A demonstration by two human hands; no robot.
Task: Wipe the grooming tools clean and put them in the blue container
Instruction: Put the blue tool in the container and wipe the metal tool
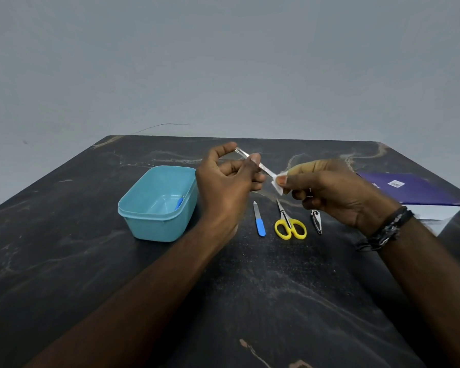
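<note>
A: Hands?

B: A slim metal tool [252, 160] is being pinched above the table [64, 248] by the left hand [229, 181], thumb and fingers curled round it. Its lower tip is being gripped through a white wipe [278, 185] by the right hand [329, 192].

A: Container?

B: The blue container [158, 204] is being kept just left of the left hand; a small blue-handled item [179, 203] is lying inside.

A: Others?

B: Blue-handled nail file [259, 220], yellow-handled scissors [290, 224] and nail clipper [316, 220] are lying side by side under the hands.
</note>
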